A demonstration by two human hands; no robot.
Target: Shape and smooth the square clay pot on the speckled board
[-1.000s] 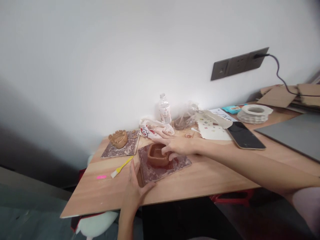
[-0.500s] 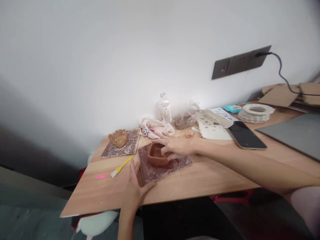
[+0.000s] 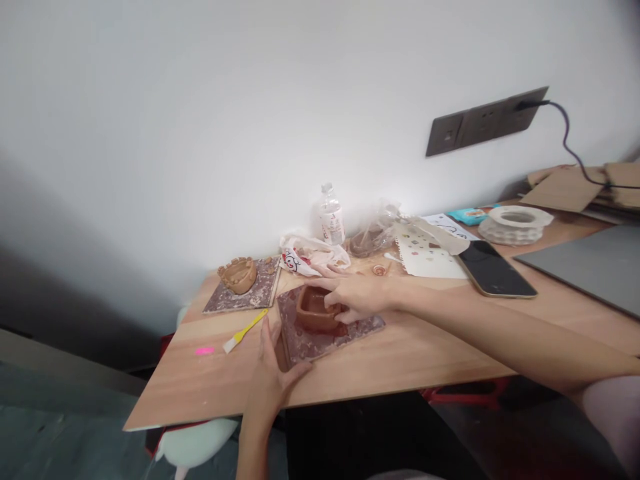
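Note:
A square brown clay bowl (image 3: 319,319) with rounded corners sits on a clay-smeared board (image 3: 315,348). My right hand (image 3: 357,295) reaches over it from the right, a finger inside and the thumb outside, pinching the right wall. Its other fingers stretch over the far rim. At the board's near left corner, my left hand (image 3: 274,370) rests with fingers and thumb spread along two edges, touching the board without wrapping round it. Left of that hand lies a yellow-handled brush (image 3: 246,331) with pale bristles.
Another clay bowl (image 3: 239,275) with a bumpy rim stands on a second board (image 3: 225,303). Behind are a plastic bottle (image 3: 331,217), a crumpled bag (image 3: 310,257) and bagged clay (image 3: 367,241). Right of my forearm lie a phone (image 3: 495,270), a white ridged pot (image 3: 515,227) and a grey laptop (image 3: 590,267).
The view has shifted slightly. My right fingers have moved very little at the bowl's right wall, and my left hand stays at the board's corner.

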